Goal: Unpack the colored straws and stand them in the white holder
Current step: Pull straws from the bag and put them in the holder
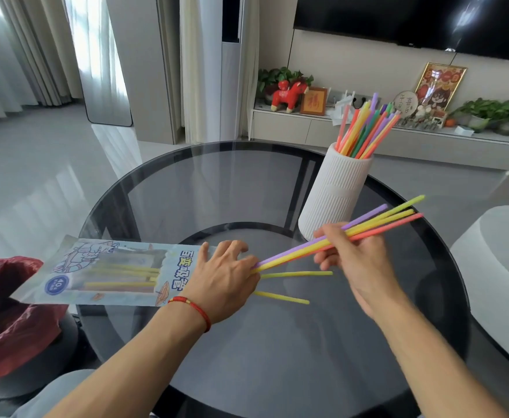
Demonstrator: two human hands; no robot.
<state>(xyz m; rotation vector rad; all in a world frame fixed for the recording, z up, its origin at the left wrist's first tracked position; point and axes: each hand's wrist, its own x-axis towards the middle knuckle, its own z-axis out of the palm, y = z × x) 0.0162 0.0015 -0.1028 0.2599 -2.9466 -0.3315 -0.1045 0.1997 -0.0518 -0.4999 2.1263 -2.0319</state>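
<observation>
A ribbed white holder [336, 193] stands on the round glass table [217, 182] with several colored straws [364, 129] upright in it. The printed straw packet [108, 271] lies flat at the table's left edge, with yellow straws still inside. My left hand [223, 280] presses down on the packet's open right end. My right hand [357, 260] grips a bundle of purple, yellow and orange straws [380, 220], partly drawn out of the packet and pointing up to the right. Two yellow straws [292, 274] stick out of the packet mouth, lying loose on the glass.
A red plastic bag [11, 309] sits by the table's left edge. A pale cushioned seat [500, 267] is at the right. Behind the table are a low TV cabinet [307, 128] with ornaments and plants, and a wall-mounted TV [413, 16].
</observation>
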